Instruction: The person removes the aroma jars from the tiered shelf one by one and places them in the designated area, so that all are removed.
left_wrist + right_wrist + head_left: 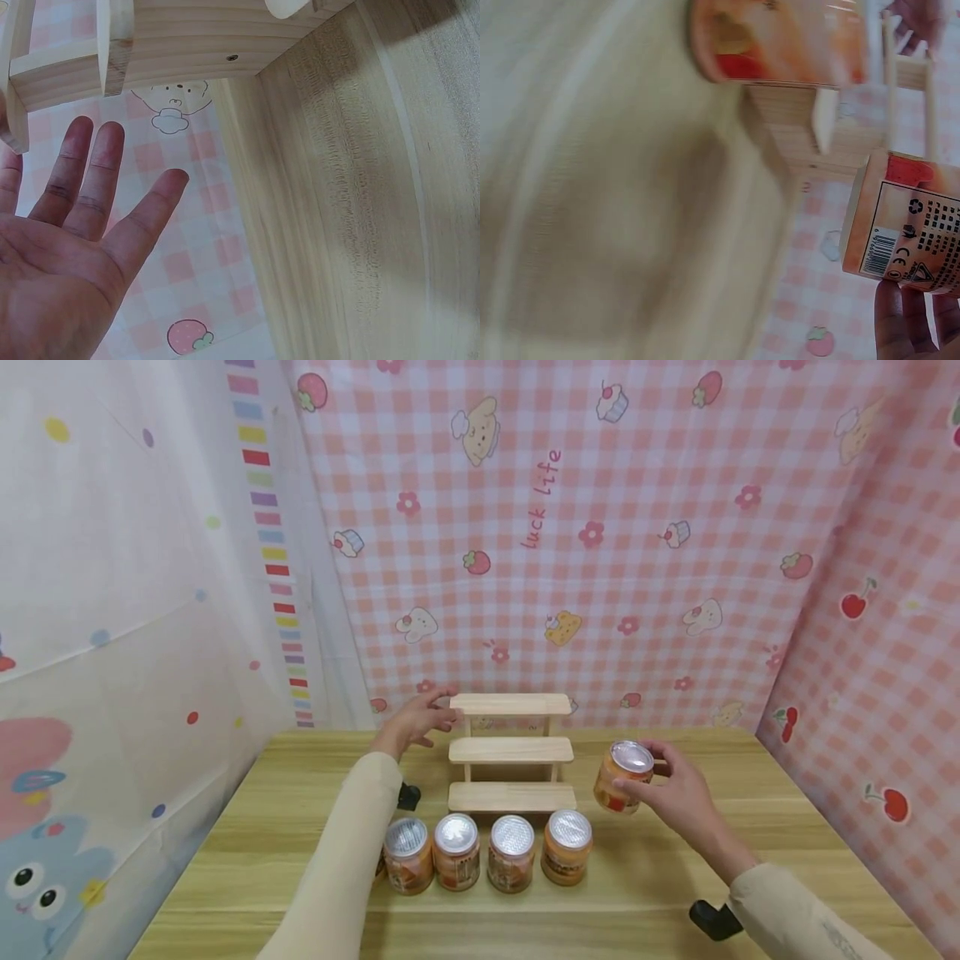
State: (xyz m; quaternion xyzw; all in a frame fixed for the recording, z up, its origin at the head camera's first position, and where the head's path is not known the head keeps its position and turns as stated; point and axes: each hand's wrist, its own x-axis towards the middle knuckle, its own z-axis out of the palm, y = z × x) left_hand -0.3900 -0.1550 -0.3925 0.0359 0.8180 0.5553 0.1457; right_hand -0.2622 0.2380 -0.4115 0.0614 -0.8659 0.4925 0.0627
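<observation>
My right hand [678,789] grips an orange-labelled can [621,778] with a silver lid, held right of a small three-step wooden shelf [512,749]. The right wrist view shows the barcode side of this can [907,225], with fingertips [891,311] against it. My left hand [417,720] is at the shelf's upper left, its fingertips right at the end of the top board. In the left wrist view those fingers [97,180] are spread and hold nothing. In front of the shelf stands a row of similar cans [512,853], one mostly hidden behind the left sleeve.
All of this stands on a wood-grain table [637,893]. A pink checked cloth [600,585] hangs behind it, with a white patterned cloth [150,568] on the left. A black object [407,797] shows beside the left sleeve, another black piece [714,920] by the right sleeve.
</observation>
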